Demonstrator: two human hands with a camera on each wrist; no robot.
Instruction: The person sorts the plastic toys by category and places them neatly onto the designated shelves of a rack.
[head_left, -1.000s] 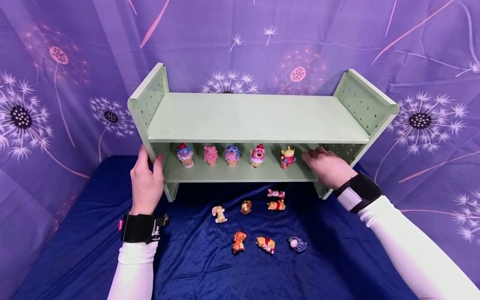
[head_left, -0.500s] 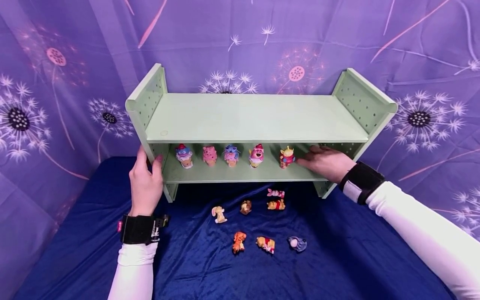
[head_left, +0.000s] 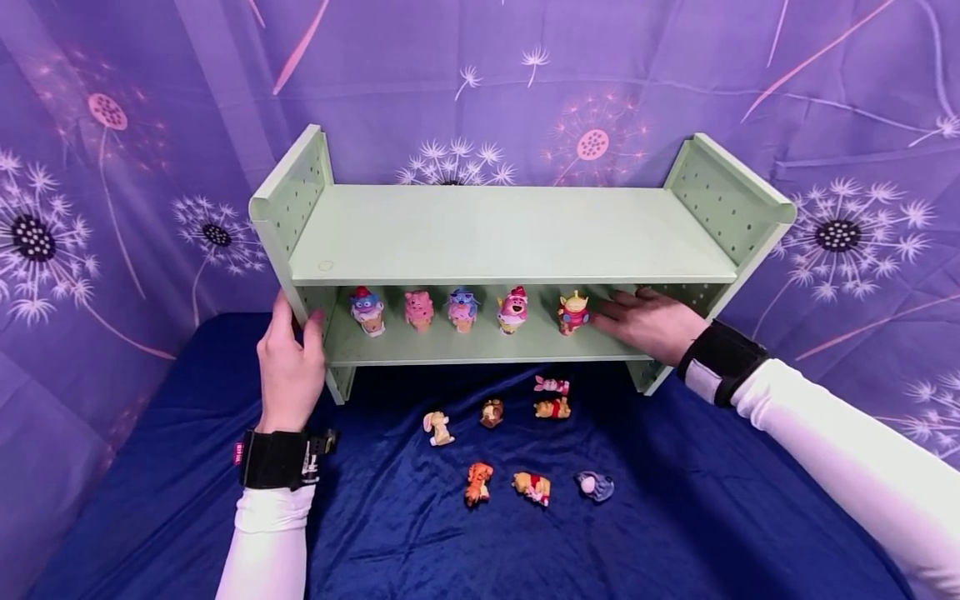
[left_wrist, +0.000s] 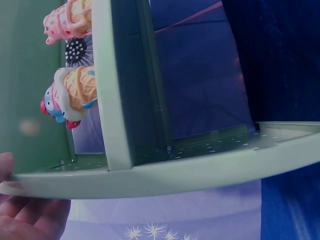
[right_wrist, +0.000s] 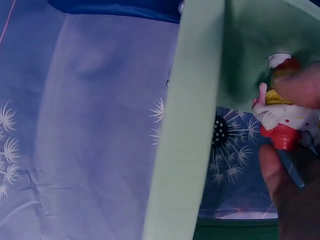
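My left hand (head_left: 291, 367) grips the left upright of the pale green shelf (head_left: 510, 233); in the left wrist view its fingers (left_wrist: 35, 217) and thumb sit on either side of the edge. My right hand (head_left: 647, 321) is inside the lower level, its leftmost fingers beside the red-and-yellow alien figurine (head_left: 573, 314). In the right wrist view a small red and white figurine (right_wrist: 285, 137) sits between thumb and fingers, thumb overlapping it. The hand's back hides the grasp in the head view. Left of the alien stand a pink bear figurine (head_left: 513, 312) and several other ice-cream-cone figurines (head_left: 418, 310).
On the blue cloth (head_left: 405, 542) in front lie a rabbit figurine (head_left: 438, 428), an owl-like figurine (head_left: 491, 412), a tiger figurine (head_left: 478, 484), a yellow bear figurine (head_left: 532, 488), a grey-blue donkey figurine (head_left: 595, 486) and others. A purple curtain (head_left: 510, 83) hangs behind.
My right hand has shifted left along the lower level, closer to the alien figurine, its fingers now reaching sideways rather than bent down. My left hand keeps its hold on the upright.
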